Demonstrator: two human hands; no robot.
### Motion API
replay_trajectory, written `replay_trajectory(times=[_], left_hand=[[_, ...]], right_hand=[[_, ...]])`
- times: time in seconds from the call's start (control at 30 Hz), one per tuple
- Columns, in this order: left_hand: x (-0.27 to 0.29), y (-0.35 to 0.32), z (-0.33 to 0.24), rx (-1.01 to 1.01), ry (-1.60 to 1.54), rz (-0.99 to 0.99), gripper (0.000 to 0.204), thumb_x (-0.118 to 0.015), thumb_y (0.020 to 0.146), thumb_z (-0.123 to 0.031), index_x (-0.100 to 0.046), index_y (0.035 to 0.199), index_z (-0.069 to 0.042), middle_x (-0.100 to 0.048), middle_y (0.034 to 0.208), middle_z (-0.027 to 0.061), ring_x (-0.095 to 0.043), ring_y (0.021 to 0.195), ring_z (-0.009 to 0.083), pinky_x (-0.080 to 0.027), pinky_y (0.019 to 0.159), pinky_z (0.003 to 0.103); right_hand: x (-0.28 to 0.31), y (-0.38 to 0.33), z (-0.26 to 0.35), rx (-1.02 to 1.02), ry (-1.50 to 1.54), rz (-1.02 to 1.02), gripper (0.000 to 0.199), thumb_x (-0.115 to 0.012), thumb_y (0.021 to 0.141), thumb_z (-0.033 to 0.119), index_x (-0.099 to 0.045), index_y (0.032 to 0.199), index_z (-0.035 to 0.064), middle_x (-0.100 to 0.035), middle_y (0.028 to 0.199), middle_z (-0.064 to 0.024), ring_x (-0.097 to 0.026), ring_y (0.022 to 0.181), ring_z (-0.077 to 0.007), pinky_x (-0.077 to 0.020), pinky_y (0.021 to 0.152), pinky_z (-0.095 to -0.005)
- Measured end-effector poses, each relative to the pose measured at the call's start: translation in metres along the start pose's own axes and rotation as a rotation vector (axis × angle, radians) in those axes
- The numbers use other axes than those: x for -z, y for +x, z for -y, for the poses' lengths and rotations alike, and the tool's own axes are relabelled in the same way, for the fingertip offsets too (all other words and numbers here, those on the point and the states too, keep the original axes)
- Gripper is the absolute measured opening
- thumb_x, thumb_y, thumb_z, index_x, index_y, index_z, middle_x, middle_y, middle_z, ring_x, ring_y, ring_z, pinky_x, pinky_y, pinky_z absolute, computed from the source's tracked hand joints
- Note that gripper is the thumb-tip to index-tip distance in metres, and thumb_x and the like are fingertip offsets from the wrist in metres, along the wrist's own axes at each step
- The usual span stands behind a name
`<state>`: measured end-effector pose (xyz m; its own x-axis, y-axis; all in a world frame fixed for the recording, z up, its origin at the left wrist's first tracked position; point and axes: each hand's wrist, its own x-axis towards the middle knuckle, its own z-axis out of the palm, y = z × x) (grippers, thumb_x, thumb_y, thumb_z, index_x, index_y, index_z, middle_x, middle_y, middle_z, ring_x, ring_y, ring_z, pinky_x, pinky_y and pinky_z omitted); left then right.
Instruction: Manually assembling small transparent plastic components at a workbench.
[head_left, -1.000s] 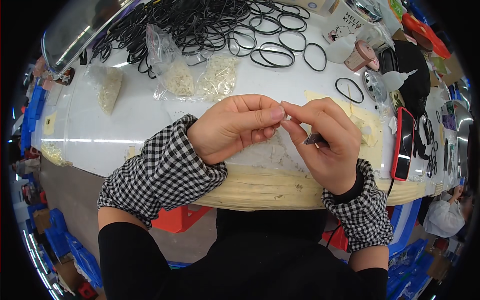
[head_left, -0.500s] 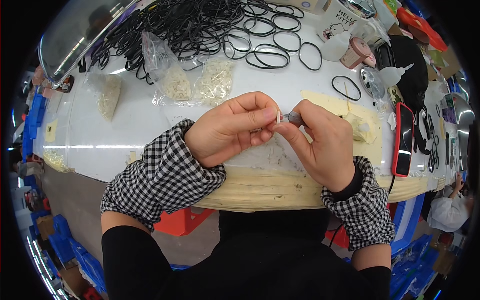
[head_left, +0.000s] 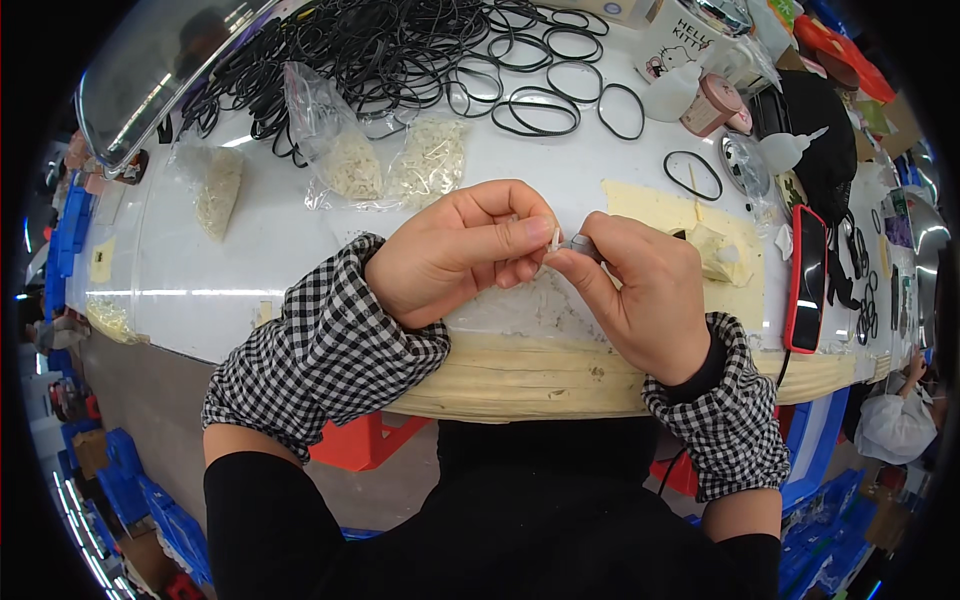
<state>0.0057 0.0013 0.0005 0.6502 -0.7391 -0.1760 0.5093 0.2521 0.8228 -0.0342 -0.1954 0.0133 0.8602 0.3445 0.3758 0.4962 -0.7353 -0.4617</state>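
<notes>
Both hands meet over the near middle of the table. My left hand (head_left: 470,250) is closed in a pinch on a small white plastic piece (head_left: 555,240), which stands upright between thumb and forefinger. My right hand (head_left: 645,290) grips a small grey tool (head_left: 585,247) between thumb and bent forefinger. Its tip points left at the white piece; whether they touch is too small to tell. Most of the tool is hidden in the palm. Beyond the left hand lie clear bags of small pale pieces: one bag (head_left: 432,160), another (head_left: 350,165), and a third (head_left: 217,195) farther left.
A heap of black bands (head_left: 340,60) covers the far side, with a single black band (head_left: 692,176) nearer. To the right are a red-cased phone (head_left: 805,285), a yellowish crumpled pad (head_left: 725,257) and a pink tub (head_left: 712,105). Wood-patterned covering (head_left: 520,385) lines the near edge.
My right hand has shifted slightly left and the grey tool has turned a little, its tip lower. My left hand has moved slightly left and up, still pinching the white piece.
</notes>
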Motion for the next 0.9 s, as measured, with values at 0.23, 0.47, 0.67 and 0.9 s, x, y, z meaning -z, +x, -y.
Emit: replay_trajectory(times=[0.23,0.47,0.67,0.9], left_hand=[[0.001,0.001,0.001,0.001,-0.014,0.013,0.014,-0.052,0.095,-0.02,-0.052,0.091,-0.006,-0.052,0.083,-0.0016,-0.048,0.072,0.0053,-0.038,0.061,0.017],[0.004,0.002,-0.001,-0.054,-0.2,-0.184,0.015,-0.045,0.093,-0.017,-0.049,0.086,-0.004,-0.053,0.085,0.0053,-0.05,0.077,0.0119,-0.042,0.069,0.023],[0.011,0.003,-0.003,-0.074,-0.404,-0.234,0.016,-0.042,0.09,-0.016,-0.049,0.087,-0.002,-0.054,0.09,0.0113,-0.051,0.078,0.0175,-0.043,0.068,0.025],[0.011,0.0,-0.001,-0.084,-0.358,-0.211,0.015,-0.043,0.088,-0.015,-0.051,0.091,-0.002,-0.056,0.093,0.0125,-0.054,0.08,0.0186,-0.046,0.072,0.026]], right_hand=[[-0.002,0.0,-0.001,0.007,0.012,-0.015,0.036,-0.065,0.084,0.035,-0.049,0.067,0.0076,-0.049,0.054,-0.004,-0.05,0.045,-0.0209,-0.0374,0.041,-0.0313],[0.009,0.003,-0.002,-0.033,0.229,0.263,0.027,-0.067,0.081,0.026,-0.052,0.074,0.0048,-0.053,0.066,-0.0072,-0.054,0.056,-0.024,-0.0427,0.051,-0.0345],[0.001,-0.007,-0.002,0.111,0.14,0.487,0.017,-0.064,0.08,0.016,-0.054,0.083,0.0032,-0.054,0.081,-0.0099,-0.058,0.069,-0.0301,-0.0461,0.059,-0.0382],[-0.003,-0.003,0.0,0.011,0.241,0.235,0.013,-0.062,0.082,0.01,-0.053,0.087,0.0017,-0.054,0.082,-0.0117,-0.056,0.066,-0.0301,-0.0449,0.058,-0.0368]])
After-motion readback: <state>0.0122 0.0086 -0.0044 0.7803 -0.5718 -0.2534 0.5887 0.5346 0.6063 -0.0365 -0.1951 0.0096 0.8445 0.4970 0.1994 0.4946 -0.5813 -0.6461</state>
